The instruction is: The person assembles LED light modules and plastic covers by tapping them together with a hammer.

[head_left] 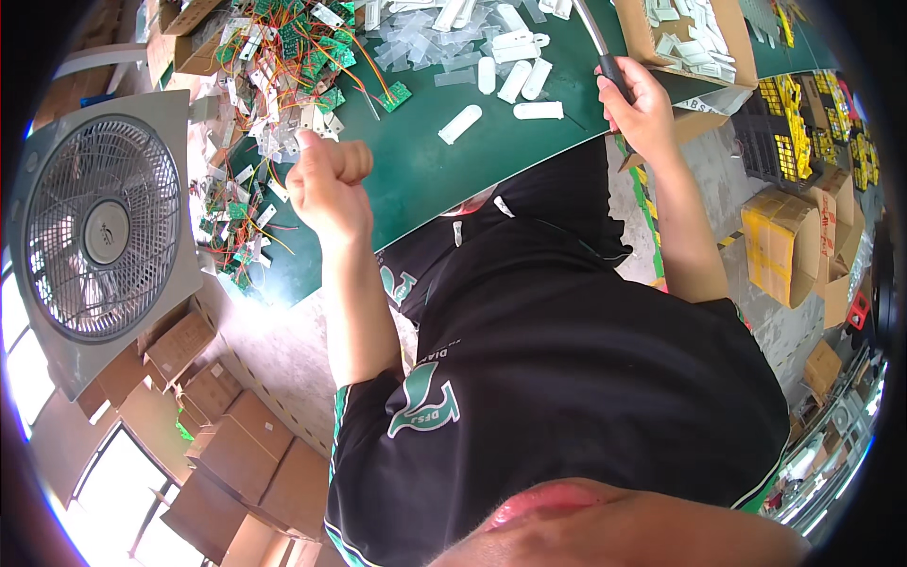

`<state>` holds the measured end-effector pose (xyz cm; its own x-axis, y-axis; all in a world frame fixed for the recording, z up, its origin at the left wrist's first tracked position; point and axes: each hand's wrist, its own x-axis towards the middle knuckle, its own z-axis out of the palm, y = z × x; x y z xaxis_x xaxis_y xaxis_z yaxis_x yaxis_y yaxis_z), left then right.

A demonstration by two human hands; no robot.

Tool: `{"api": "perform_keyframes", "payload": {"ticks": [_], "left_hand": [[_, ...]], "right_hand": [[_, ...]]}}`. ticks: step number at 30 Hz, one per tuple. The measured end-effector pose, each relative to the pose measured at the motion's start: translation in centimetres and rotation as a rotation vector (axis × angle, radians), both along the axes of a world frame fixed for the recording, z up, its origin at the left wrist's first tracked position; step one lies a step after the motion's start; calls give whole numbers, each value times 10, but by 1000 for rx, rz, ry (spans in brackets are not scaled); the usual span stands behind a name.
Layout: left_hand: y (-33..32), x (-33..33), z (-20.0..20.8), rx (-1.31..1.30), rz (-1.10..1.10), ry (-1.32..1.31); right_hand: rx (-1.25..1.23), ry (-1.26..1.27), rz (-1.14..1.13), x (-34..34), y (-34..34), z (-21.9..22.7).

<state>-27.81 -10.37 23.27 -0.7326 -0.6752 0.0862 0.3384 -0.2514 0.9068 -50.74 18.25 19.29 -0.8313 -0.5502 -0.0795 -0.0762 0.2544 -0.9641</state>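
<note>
My right hand (642,111) is closed around the black end of a long, slightly curved silver rod (593,28), which runs up out of view; its kind I cannot tell. My left hand (329,181) is curled with the thumb against the fingers, over the green table near its edge; anything inside it is hidden. Between the hands lie several white oblong plastic casings (461,124). Left of them, and beyond my left hand, is a heap of green circuit boards (326,61) with red, yellow and black wires.
Clear plastic pieces (416,42) lie at the table's far side. A cardboard box (694,61) of white parts stands at the right edge. A grey fan (104,231) is at the left. Cardboard boxes (241,444) and yellow-and-black crates (789,118) stand on the floor.
</note>
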Motion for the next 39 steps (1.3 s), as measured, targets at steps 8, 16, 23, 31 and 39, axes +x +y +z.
{"api": "perform_keyframes", "payload": {"ticks": [8, 16, 23, 31, 39], "left_hand": [[2, -27, -20, -873, 346, -549], [-6, -17, -30, -577, 185, -601], [3, -22, -26, -371, 136, -355], [-7, -21, -25, -444, 135, -340], [-7, -25, -31, -1205, 217, -882]], "right_hand": [[1, 18, -6, -1, 1, -1], [-10, -1, 3, 0, 2, -2], [2, 3, -3, 0, 3, -1], [-8, 3, -6, 1, 1, 0], [-4, 4, -5, 0, 2, -2]]}}
